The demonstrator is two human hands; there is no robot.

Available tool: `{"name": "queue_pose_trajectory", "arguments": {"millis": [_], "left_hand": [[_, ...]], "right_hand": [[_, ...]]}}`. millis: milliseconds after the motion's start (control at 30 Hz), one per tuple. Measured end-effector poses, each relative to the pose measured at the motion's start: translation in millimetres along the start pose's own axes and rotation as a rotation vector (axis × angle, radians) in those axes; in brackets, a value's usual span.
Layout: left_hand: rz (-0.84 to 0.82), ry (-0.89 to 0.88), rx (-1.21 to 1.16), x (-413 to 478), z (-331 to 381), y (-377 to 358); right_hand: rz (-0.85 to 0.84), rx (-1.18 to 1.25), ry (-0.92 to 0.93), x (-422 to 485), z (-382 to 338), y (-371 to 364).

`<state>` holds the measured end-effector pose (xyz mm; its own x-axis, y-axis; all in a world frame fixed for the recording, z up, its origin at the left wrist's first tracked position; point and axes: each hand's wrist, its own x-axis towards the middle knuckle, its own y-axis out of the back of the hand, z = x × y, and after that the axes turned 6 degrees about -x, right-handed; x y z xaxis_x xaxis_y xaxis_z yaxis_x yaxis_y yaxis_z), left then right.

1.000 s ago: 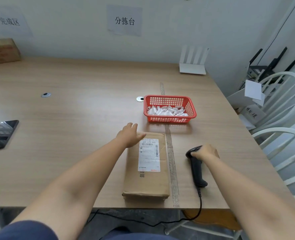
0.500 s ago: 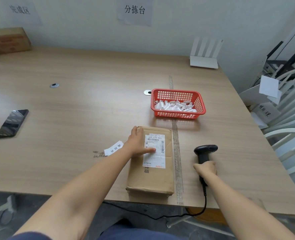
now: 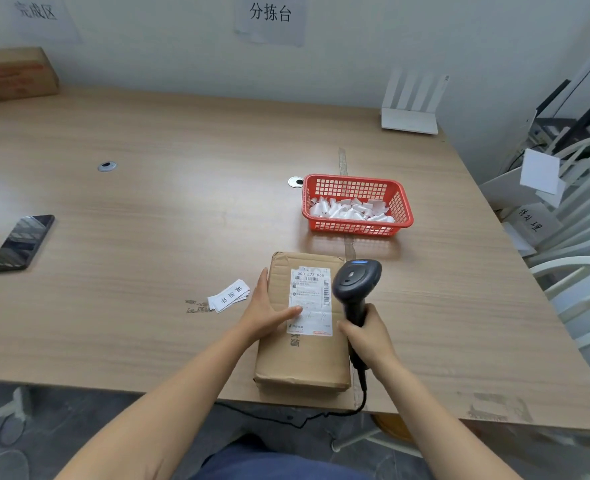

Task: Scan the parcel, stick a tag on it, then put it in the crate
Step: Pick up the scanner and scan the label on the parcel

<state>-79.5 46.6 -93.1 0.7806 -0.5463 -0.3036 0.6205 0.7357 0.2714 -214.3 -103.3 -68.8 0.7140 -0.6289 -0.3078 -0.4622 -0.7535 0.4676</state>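
Biggest risk here: the left hand [image 3: 265,315] lies flat and open on the parcel [image 3: 304,355], thumb over the shipping label [image 3: 310,301], so it could block a clean read. Right hand [image 3: 368,337] is wrapped tight around the scanner [image 3: 354,289] (aimed at the label). Parcel's a creased brown wrap at the tabletop [image 3: 182,237] near edge.
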Motion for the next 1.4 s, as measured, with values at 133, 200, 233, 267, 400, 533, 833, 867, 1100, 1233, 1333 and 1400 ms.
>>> {"name": "queue_pose_trajectory", "arguments": {"millis": [133, 200, 233, 267, 400, 533, 833, 867, 1100, 1233, 1333, 1400], "left_hand": [[-0.143, 0.090, -0.308, -10, -10, 2], [-0.179, 0.137, -0.412, -15, -17, 2], [-0.189, 0.147, -0.445, -16, -19, 1], [-0.196, 0.156, -0.470, -17, -20, 1], [-0.252, 0.157, -0.506, -22, -18, -1], [-0.281, 0.133, -0.506, -24, -10, -2], [-0.168, 0.000, -0.383, -18, 10, 0], [-0.150, -0.009, -0.406, -17, 11, 1], [-0.189, -0.005, -0.688, -13, 19, -4], [-0.249, -0.001, -0.815, -8, 23, -6], [-0.205, -0.002, -0.820, -5, 24, -4], [-0.176, 0.001, -0.851, -4, 23, -3]], "right_hand": [[0.038, -0.028, 0.005, -2, 0, -2], [0.050, -0.025, 0.001, -2, 1, -1], [0.053, -0.024, 0.004, -1, 2, -1], [0.055, -0.020, 0.006, -1, 3, 0], [0.056, 0.034, -0.015, 5, 5, 5], [0.042, 0.160, -0.089, 12, 7, 15], [0.038, 0.139, -0.036, 16, -1, 29], [0.033, 0.127, -0.020, 16, -3, 30], [0.025, 0.086, 0.104, 13, -24, 43], [0.033, 0.124, 0.114, 11, -32, 49], [0.008, 0.125, 0.104, 12, -32, 53], [0.004, 0.112, 0.105, 12, -33, 52]]}}
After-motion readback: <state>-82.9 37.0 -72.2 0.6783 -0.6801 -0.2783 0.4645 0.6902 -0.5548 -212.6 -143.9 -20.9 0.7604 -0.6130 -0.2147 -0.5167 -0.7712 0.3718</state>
